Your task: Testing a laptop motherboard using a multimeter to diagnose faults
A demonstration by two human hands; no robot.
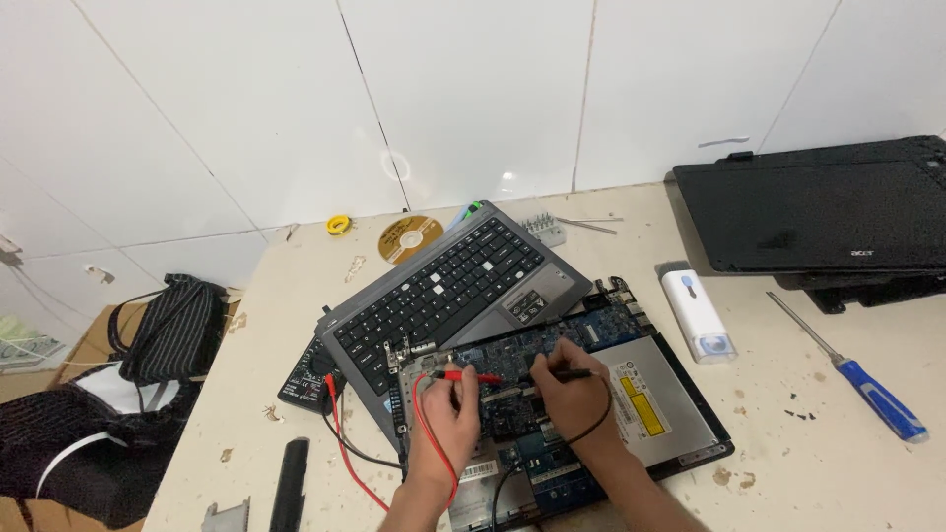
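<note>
Your left hand (448, 409) is closed around a red probe (471, 376), and your right hand (564, 386) is closed around a black probe (570, 374). Both rest over the blue circuit board (552, 350) of the opened laptop base (690, 433). Take that board as your landmark. The red probe lies roughly level, its long axis running left to right with the tip pointing right, toward your other hand. The black probe also lies nearly level, and I cannot tell where its tip lands. The two hands sit just beside each other, the left one at the board's left edge, the right one nearer its middle. Red and black leads (345, 438) trail from the probes leftward to a dark meter (307, 379) near the board's left. A silver drive (655, 399) touches the board's right side. Behind the board, the detached keyboard panel (448, 286) leans tilted. Farther right lie a white case (697, 315) and a blue-handled screwdriver (857, 379); a closed black laptop (818, 212) sits well beyond.
</note>
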